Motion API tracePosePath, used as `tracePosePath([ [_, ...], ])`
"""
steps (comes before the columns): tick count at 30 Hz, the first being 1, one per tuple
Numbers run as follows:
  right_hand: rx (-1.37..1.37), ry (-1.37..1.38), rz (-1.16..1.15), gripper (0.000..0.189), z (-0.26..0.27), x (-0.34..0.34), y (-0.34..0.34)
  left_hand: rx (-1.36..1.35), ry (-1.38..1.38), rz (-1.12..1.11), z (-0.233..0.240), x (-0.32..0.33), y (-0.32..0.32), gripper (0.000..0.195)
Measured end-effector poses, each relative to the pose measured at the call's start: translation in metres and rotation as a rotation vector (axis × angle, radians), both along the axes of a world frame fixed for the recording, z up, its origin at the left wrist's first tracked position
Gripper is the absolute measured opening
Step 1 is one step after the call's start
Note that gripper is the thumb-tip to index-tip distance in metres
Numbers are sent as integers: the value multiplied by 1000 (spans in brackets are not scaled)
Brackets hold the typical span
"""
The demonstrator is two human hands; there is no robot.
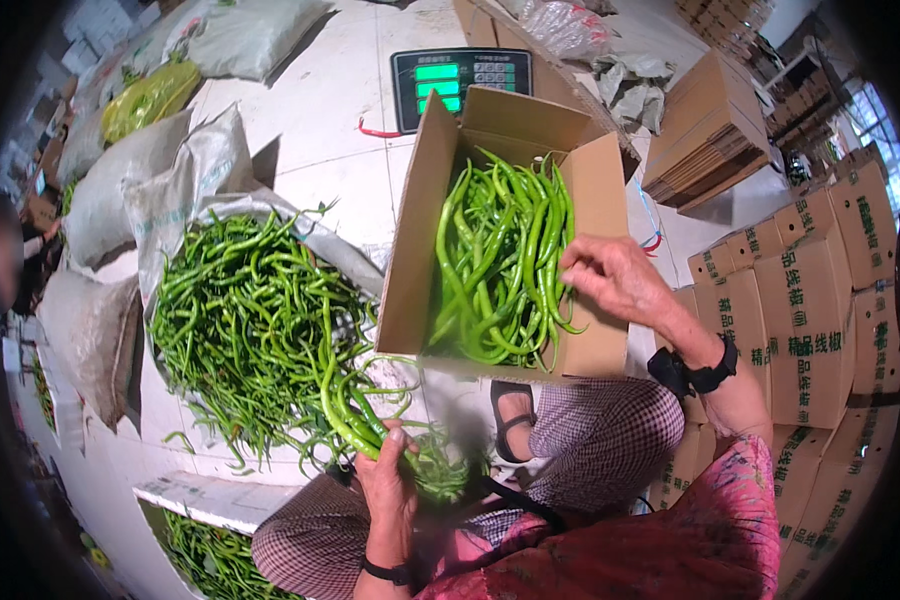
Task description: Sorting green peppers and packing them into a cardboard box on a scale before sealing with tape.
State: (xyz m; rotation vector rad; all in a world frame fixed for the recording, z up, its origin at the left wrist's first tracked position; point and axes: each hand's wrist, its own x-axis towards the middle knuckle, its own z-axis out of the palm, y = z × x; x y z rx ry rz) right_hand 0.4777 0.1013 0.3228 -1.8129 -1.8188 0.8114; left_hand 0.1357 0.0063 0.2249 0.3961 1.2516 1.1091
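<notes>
My left hand (388, 480), low in the middle of the view, grips a bunch of long green chili peppers (339, 409) that points up and left. My right hand (616, 281) has its fingers curled at the right side of an open cardboard carton (411, 259), beside the peppers inside. Whether those fingertips pinch anything is unclear. Long glossy green chilies (506, 255) fill the carton, mostly lying lengthwise. Left of it, a large heap of green chilies (244, 307) spills from an open white woven sack (184, 191). More chilies (446, 465) lie near my lap, partly blurred.
Behind the carton is a digital scale display (427, 73), lit green, near a red chili (379, 133). Full woven sacks (131, 184) line the left. Flattened cartons (709, 124) and printed cartons (802, 315) stack at right. A white-edged box (214, 496) of chilies sits lower left.
</notes>
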Motion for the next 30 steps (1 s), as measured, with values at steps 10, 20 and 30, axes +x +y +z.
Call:
tracePosePath([
  [10, -257, 155, 263, 30, 28, -6, -16, 19, 67, -73, -16, 10, 3, 25],
  [20, -202, 193, 283, 25, 29, 11, -39, -1, 26, -115, -20, 16, 3, 31],
  [30, -94, 269, 284, 17, 47, 17, -66, 30, -20, -162, -17, 22, 2, 47],
])
